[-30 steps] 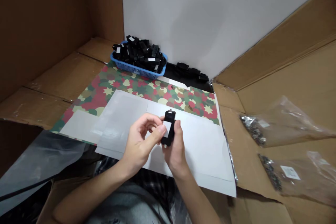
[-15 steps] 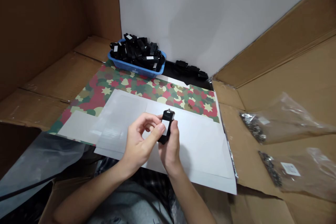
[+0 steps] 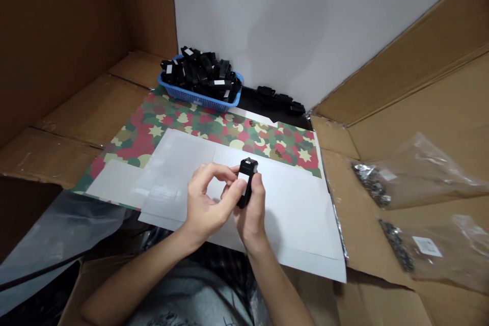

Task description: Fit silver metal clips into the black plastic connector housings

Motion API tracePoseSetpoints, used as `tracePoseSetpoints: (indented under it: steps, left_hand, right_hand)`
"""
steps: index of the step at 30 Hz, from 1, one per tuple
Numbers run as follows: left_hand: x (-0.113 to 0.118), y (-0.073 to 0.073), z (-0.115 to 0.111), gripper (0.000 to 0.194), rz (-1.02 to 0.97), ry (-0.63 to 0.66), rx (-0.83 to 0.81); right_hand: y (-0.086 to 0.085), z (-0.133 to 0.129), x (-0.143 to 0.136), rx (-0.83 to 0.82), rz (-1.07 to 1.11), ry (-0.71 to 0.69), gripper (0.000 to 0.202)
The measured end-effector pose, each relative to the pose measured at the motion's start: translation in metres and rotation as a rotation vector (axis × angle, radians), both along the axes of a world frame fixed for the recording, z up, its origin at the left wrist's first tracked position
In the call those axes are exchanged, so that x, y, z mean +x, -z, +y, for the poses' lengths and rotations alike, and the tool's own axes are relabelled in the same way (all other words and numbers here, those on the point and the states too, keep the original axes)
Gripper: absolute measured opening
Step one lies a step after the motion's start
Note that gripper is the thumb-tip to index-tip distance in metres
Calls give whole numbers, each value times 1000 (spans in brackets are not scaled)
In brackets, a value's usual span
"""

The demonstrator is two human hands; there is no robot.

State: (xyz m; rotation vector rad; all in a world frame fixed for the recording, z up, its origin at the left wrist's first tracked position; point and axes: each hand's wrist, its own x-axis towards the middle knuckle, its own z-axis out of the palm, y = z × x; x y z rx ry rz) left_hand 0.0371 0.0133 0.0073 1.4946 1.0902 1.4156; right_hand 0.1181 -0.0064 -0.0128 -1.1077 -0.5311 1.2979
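A small black plastic casing (image 3: 248,169) with a white label (image 3: 242,177) on its face stands nearly upright between my hands, above the white sheets. My right hand (image 3: 252,216) wraps round its lower part, the thumb along the right side. From the left, my left hand (image 3: 208,204) presses its thumb onto the label, while its bent fingers reach the casing's left edge. Those fingertips are partly hidden behind the casing. At the casing's top end a small light-coloured detail shows.
A blue basket (image 3: 198,98) heaped with similar black casings (image 3: 204,74) stands at the back left. More black pieces (image 3: 280,99) lie along the wall. White sheets (image 3: 298,214) cover a camouflage-patterned board (image 3: 133,135). Clear bags of small metal parts (image 3: 372,183) lie on cardboard at right.
The casing has tilted slightly, its top turning away, and sits a little further right in view. My left thumb has slid up over more of the label.
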Motion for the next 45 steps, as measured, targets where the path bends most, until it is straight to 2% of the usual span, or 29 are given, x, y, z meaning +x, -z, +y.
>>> tracePoseSetpoints:
  steps: [2,4,7,10,15,20,22,25,27,30,32,34,38,40,42,45]
  left_hand:
    - [-2,5,3,15,27,-28,3]
    - [-4,8,6,24,6,10,-57]
    - [-6,8,13,32,-59,191,-140]
    - [-5,7,16,29,-49,362,-89]
    - [-8,7,15,32,-18,474,-49]
    - [-19,7,17,40,23,602,-92]
    - [-23,8,17,40,68,619,-75]
    - [-24,12,20,38,133,554,-37]
    - [-24,14,29,38,115,481,-68]
    - [-30,4,59,39,-18,344,-157]
    - [-41,-11,92,41,-64,174,-129]
    - [-55,-29,134,43,52,-82,-30]
    - [-76,-53,228,34,158,-296,-42]
    - [-76,-57,268,27,241,-335,-90]
    - [-70,-58,298,25,344,-312,-146]
    - [-60,-54,319,29,509,-240,-188]
  right_hand:
    - [-1,0,0,-18,-4,15,49]
    - [-1,1,-1,1,-18,21,49]
    - [-1,3,-3,33,-37,5,47]
    - [-1,1,-7,27,17,28,44]
    - [-8,-3,-12,5,166,81,42]
    - [-14,-6,-16,-109,167,74,47]
    - [-9,-7,-19,-205,174,87,48]
    - [4,0,-22,-332,174,154,51]
    - [12,13,-18,-276,92,111,56]
    - [15,35,2,-30,-185,-51,56]
    - [16,42,21,67,-362,-56,51]
    - [19,42,40,84,-464,12,47]
    - [33,28,60,75,-555,56,44]
    - [39,21,63,69,-583,56,44]
    - [42,18,63,68,-604,66,44]
    - [44,15,65,66,-618,78,47]
